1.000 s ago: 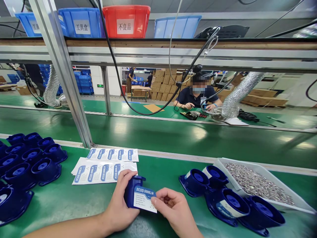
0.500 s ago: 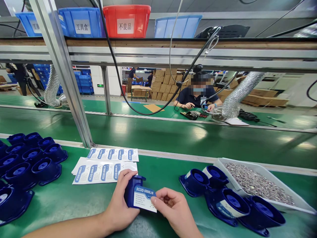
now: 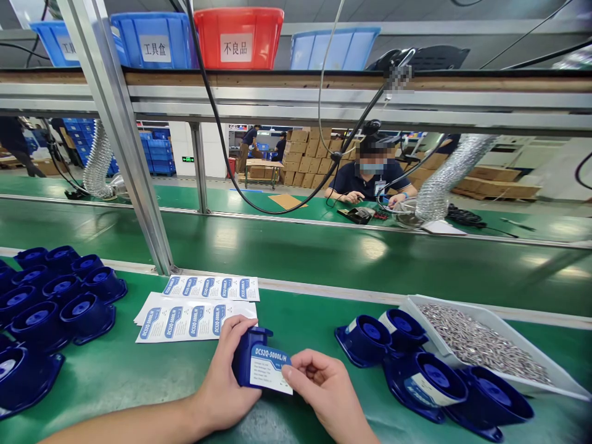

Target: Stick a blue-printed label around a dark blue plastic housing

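Note:
My left hand [image 3: 226, 382] grips a dark blue plastic housing [image 3: 247, 351] on its side at the front of the green bench. My right hand [image 3: 326, 391] pinches the right edge of a blue-and-white label [image 3: 268, 370] reading DCS2Q-5000L/H that lies against the housing's face. Sheets of the same labels [image 3: 189, 320] lie just left of and behind my left hand. Several unlabelled blue housings [image 3: 50, 296] are grouped at the far left. Labelled housings [image 3: 416, 370] sit to the right of my right hand.
A white tray [image 3: 557, 377] of small metal screws stands at the right. A slanted aluminium post [image 3: 124, 148] rises behind the label sheets. A green conveyor belt [image 3: 324, 253] runs behind the bench; a person [image 3: 367, 179] works beyond it. Blue and red bins [image 3: 235, 37] sit on the overhead shelf.
My right thumb has crept a little left along the label's edge; both hands and the housing stay where they were.

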The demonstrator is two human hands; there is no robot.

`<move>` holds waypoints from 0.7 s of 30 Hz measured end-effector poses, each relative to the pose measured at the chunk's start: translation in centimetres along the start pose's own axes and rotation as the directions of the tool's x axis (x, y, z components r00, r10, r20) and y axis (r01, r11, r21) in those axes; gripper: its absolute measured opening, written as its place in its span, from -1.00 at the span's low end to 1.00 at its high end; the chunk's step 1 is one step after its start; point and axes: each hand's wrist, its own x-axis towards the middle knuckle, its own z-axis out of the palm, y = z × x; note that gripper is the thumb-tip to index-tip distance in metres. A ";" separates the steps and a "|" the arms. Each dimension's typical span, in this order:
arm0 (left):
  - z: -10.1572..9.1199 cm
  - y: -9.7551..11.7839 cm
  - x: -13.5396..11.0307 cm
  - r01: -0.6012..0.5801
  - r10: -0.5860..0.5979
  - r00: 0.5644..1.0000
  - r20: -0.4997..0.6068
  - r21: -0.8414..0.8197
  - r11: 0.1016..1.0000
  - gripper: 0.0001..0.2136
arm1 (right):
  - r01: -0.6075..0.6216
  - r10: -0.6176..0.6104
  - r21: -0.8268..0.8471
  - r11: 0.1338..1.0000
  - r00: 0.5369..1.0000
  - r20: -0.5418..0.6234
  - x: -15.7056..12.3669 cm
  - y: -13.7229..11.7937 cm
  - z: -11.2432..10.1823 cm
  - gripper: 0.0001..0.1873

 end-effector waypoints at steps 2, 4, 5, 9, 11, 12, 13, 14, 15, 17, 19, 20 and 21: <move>0.0 0.0 0.0 0.007 -0.007 1.000 0.001 0.005 1.000 -0.11 | 0.005 -0.005 -0.019 1.000 1.000 0.015 0.2 0.4 -0.2 -0.46; 0.0 0.0 0.1 0.014 -0.014 1.000 0.002 0.006 1.000 -0.10 | 0.003 -0.003 -0.017 1.000 1.000 0.020 0.2 0.5 -0.2 -0.46; 0.0 0.0 0.1 0.012 -0.012 1.000 0.001 0.006 1.000 -0.10 | 0.003 -0.003 -0.008 1.000 1.000 0.002 0.2 0.5 -0.1 -0.46; 0.0 0.0 0.2 0.002 -0.002 1.000 -0.004 0.006 1.000 -0.12 | -0.006 0.006 0.003 1.000 1.000 -0.010 0.1 0.2 0.1 -0.46; 0.0 0.1 0.2 -0.001 0.001 1.000 -0.007 0.009 1.000 -0.12 | -0.007 0.007 0.005 1.000 1.000 -0.015 0.0 0.0 0.2 -0.46; 0.0 0.1 0.2 -0.001 0.002 1.000 -0.006 0.009 1.000 -0.13 | -0.007 0.007 0.010 1.000 1.000 -0.019 0.0 -0.2 0.3 -0.46; 0.0 0.1 0.2 -0.001 0.001 1.000 -0.004 0.008 1.000 -0.13 | -0.007 0.007 0.018 1.000 0.999 -0.036 -0.1 -0.3 0.4 -0.47; 0.0 0.2 0.1 0.002 -0.002 1.000 -0.001 0.005 1.000 -0.12 | -0.007 0.008 0.029 1.000 0.999 -0.054 -0.2 -0.5 0.6 -0.47; -0.1 0.2 0.1 0.003 -0.003 1.000 0.001 0.003 1.000 -0.12 | -0.005 0.008 0.042 0.999 0.997 -0.075 -0.3 -0.7 0.7 -0.47; -0.1 0.3 0.1 0.004 -0.004 1.000 0.003 0.000 1.000 -0.12 | 0.001 0.007 0.066 0.998 0.993 -0.117 -0.6 -1.2 1.1 -0.46; -0.1 0.3 0.2 0.006 -0.006 1.000 0.003 0.001 1.000 -0.11 | 0.003 0.008 0.082 0.997 0.990 -0.140 -0.8 -1.5 1.5 -0.46; -0.1 0.3 0.2 0.006 -0.006 1.000 0.002 0.002 1.000 -0.10 | 0.003 0.010 0.086 0.996 0.990 -0.142 -0.8 -1.7 1.6 -0.46; 0.0 0.3 0.3 0.006 -0.007 1.000 0.003 0.004 1.000 -0.10 | 0.002 0.011 0.088 0.996 0.990 -0.143 -0.8 -1.8 1.6 -0.46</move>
